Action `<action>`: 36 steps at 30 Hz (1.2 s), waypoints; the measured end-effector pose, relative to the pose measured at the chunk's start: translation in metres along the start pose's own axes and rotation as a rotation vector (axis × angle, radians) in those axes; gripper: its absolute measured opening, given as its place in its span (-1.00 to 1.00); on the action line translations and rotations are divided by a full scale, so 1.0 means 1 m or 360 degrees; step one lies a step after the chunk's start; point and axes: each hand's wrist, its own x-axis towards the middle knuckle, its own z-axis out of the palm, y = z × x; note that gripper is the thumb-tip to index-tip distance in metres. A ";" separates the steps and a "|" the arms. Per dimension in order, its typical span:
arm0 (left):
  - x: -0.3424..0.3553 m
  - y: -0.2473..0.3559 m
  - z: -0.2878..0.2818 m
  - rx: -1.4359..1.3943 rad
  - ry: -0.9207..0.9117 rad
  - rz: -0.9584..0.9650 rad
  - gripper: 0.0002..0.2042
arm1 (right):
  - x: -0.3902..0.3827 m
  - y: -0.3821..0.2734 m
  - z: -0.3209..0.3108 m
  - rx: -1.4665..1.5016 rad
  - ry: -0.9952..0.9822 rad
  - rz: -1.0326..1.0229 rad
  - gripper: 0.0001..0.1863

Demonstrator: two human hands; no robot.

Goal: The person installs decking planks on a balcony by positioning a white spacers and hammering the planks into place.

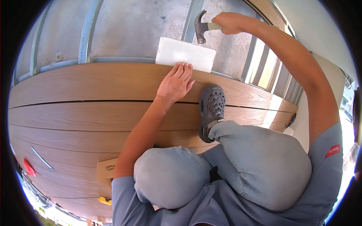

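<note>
My right hand (230,23) grips a claw hammer (201,27) by its handle, close to the head, at the far right. The hammer is raised above a white rectangular block (184,54), apart from it. That block stands along the far edge of the outermost brown wood-grain plank (113,81). My left hand (176,82) lies flat on this plank with its fingers stretched out, the fingertips touching the block's near edge. My foot in a grey clog (213,109) rests on the planks just right of the left hand.
Beyond the planks, metal joists (88,32) run over a concrete floor (139,28). Behind on the left lie a cardboard box (107,169), a yellow tool (105,200), a red object (28,167) and a thin metal strip (42,158). A dark gap separates the first two planks.
</note>
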 end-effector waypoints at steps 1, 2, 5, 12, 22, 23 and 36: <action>0.000 -0.005 0.000 -0.0018 0.0015 0.0011 -0.46 | -0.008 0.014 -0.009 0.0086 0.0165 0.0198 -0.65; 0.000 -0.010 0.000 0.0000 0.0023 0.0005 -0.46 | -0.008 0.026 -0.025 0.0077 0.0138 0.0234 -0.65; 0.000 0.001 -0.003 0.0025 0.0010 0.0005 -0.45 | 0.009 0.049 -0.033 0.0939 0.1333 0.1278 -0.64; -0.011 0.003 -0.001 0.0015 -0.0072 -0.0015 -0.43 | 0.026 -0.016 0.000 0.0287 0.0015 0.0090 -0.76; -0.003 -0.003 -0.003 0.0019 -0.0016 -0.0033 -0.45 | 0.012 -0.067 0.010 0.0534 -0.0138 0.0690 -0.72; -0.002 0.000 -0.002 0.0008 -0.0010 -0.0056 -0.46 | 0.008 -0.065 0.010 0.0407 0.0035 0.0502 -0.74; -0.004 0.003 0.001 0.0083 0.0002 -0.0021 -0.51 | -0.100 -0.096 0.053 0.0524 0.0331 0.0934 -0.66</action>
